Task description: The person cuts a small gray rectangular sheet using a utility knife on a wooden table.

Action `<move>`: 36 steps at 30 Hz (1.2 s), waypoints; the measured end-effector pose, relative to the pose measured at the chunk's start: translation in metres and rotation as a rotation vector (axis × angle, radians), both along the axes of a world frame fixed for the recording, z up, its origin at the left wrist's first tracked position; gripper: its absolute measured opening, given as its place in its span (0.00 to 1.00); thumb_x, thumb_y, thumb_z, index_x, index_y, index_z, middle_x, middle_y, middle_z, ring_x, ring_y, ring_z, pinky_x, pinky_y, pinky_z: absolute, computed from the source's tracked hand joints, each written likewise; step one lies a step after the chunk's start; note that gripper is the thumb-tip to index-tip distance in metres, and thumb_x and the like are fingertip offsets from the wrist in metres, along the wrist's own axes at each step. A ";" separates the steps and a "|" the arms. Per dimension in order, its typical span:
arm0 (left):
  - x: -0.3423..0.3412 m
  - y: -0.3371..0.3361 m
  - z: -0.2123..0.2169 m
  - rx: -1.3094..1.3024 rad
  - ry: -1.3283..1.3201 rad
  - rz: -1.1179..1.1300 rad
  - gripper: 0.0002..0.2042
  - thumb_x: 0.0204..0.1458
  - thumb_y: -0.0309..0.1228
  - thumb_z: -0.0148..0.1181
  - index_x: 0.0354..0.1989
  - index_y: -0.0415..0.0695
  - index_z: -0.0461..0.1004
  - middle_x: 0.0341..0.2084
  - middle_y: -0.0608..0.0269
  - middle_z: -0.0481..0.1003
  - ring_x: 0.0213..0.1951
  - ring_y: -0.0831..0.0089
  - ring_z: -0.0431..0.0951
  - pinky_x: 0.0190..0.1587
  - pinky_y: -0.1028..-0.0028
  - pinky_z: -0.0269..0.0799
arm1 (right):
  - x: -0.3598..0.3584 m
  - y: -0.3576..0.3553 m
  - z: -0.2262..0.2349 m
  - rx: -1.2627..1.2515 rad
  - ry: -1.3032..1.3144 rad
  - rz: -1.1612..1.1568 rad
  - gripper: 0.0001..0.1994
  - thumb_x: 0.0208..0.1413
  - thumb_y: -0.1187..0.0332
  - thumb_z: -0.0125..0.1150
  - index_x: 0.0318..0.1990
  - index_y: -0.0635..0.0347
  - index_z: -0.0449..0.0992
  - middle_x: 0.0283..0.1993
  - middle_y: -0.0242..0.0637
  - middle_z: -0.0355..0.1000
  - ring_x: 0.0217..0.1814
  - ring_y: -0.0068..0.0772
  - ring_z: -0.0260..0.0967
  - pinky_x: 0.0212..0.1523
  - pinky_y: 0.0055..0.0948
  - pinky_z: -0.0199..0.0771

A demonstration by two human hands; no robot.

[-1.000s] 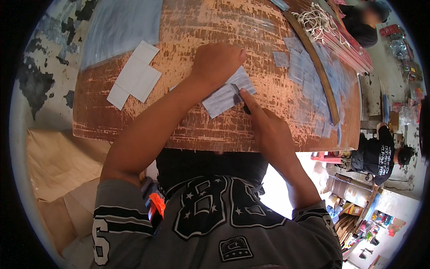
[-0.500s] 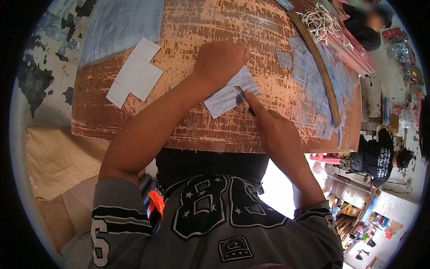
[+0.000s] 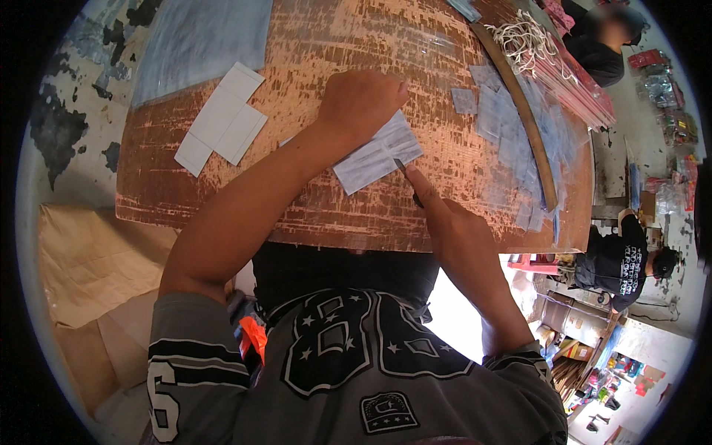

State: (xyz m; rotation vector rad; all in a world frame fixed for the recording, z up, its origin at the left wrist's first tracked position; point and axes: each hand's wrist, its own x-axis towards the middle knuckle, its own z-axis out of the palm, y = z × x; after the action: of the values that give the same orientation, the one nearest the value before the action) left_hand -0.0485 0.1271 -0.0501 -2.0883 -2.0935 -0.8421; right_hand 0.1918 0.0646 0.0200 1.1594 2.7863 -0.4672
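Observation:
A small streaky grey-white sheet [image 3: 374,165] lies at an angle on the worn brown table [image 3: 319,211] in front of me. My left hand [image 3: 362,104] is closed, its knuckles up, and rests over the sheet's far part. What may be under its curled fingers is hidden. In my right hand [image 3: 452,219] is a dark-handled knife [image 3: 400,165], index finger stretched along its top. The blade's tip is at the sheet's near right edge. Left of my left forearm lies a white cut-out card [image 3: 222,119] with fold lines.
A large bluish film sheet [image 3: 204,48] covers the far left. On the right, a curved wooden strip [image 3: 523,111] lies over many small translucent pieces [image 3: 493,119]. Beyond it are pink sticks with white strings [image 3: 523,41]. Two other people are off to the right.
The knife has slid a short way toward me, its tip now lower at the sheet's near right side. My right hand moved back with it. The left hand stays on the sheet.

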 end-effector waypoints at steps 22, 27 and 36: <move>-0.001 0.002 -0.005 0.006 0.048 -0.001 0.16 0.62 0.39 0.54 0.25 0.45 0.79 0.19 0.56 0.78 0.23 0.61 0.81 0.26 0.61 0.77 | 0.014 -0.011 0.006 -0.024 0.177 -0.066 0.31 0.62 0.76 0.55 0.72 0.42 0.62 0.37 0.53 0.77 0.36 0.58 0.77 0.36 0.49 0.74; -0.002 0.001 -0.003 -0.025 -0.005 -0.013 0.17 0.64 0.42 0.50 0.28 0.45 0.78 0.19 0.55 0.76 0.24 0.56 0.79 0.29 0.56 0.75 | -0.001 0.000 -0.008 0.019 0.237 -0.081 0.36 0.59 0.76 0.57 0.74 0.37 0.57 0.35 0.49 0.77 0.35 0.54 0.78 0.37 0.50 0.77; -0.002 0.001 -0.004 -0.023 -0.046 -0.011 0.17 0.65 0.42 0.48 0.30 0.47 0.78 0.20 0.54 0.76 0.25 0.54 0.78 0.31 0.55 0.74 | -0.019 0.010 -0.020 0.021 0.223 -0.030 0.33 0.60 0.76 0.57 0.73 0.40 0.61 0.33 0.51 0.76 0.33 0.56 0.77 0.35 0.49 0.74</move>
State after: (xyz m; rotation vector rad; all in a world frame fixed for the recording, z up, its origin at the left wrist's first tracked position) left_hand -0.0508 0.1285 -0.0541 -2.1136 -2.1266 -0.8798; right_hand 0.1725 0.0745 0.0001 1.2246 2.9703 -0.6061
